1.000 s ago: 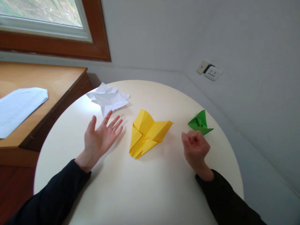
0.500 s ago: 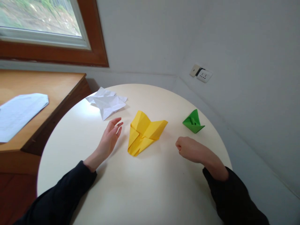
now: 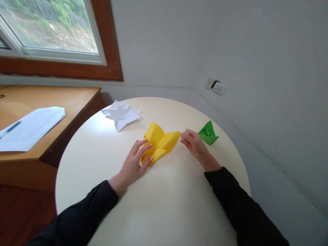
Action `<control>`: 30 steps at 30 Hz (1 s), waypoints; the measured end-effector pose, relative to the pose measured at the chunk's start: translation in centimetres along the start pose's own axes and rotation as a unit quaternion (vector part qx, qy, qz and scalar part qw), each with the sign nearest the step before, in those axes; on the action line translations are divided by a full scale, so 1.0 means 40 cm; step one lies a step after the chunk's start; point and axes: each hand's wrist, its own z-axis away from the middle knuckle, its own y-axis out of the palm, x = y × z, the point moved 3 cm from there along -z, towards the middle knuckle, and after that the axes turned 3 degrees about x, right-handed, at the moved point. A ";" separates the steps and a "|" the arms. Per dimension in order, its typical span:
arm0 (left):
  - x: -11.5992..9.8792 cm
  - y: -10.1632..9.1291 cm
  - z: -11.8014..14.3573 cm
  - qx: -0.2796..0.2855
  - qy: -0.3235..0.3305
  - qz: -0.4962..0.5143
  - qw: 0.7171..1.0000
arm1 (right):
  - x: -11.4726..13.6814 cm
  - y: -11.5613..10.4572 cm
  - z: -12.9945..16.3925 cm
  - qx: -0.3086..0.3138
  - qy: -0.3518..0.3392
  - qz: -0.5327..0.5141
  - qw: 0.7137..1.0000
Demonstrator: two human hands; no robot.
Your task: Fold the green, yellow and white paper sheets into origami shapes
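A folded yellow paper model lies near the middle of a round cream table. My left hand rests on its near left part, fingers spread flat over the paper. My right hand reaches in from the right, its fingertips at the yellow paper's right-hand corner; whether they pinch it is unclear. Just beyond the right hand sits a small green folded paper piece. Both arms wear dark sleeves.
A crumpled white paper lies at the table's far left. Left of the table stands a wooden desk with a white sheet on it. A window is above it; a wall socket sits behind the table.
Both hands have closed in on the yellow paper: the left moved right onto it, the right moved left and forward to its corner. The camera view tilted up a little.
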 end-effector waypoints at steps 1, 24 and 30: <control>-0.006 0.010 0.009 0.019 0.009 -0.032 0.999 | -0.014 -0.002 -0.011 -0.030 -0.011 0.005 0.999; 0.008 0.090 0.039 0.195 -0.009 -0.143 0.970 | -0.082 -0.025 0.001 -0.007 0.070 0.106 0.992; 0.015 0.099 0.029 0.213 -0.010 -0.161 0.964 | -0.079 -0.043 0.016 -0.010 0.092 0.158 0.983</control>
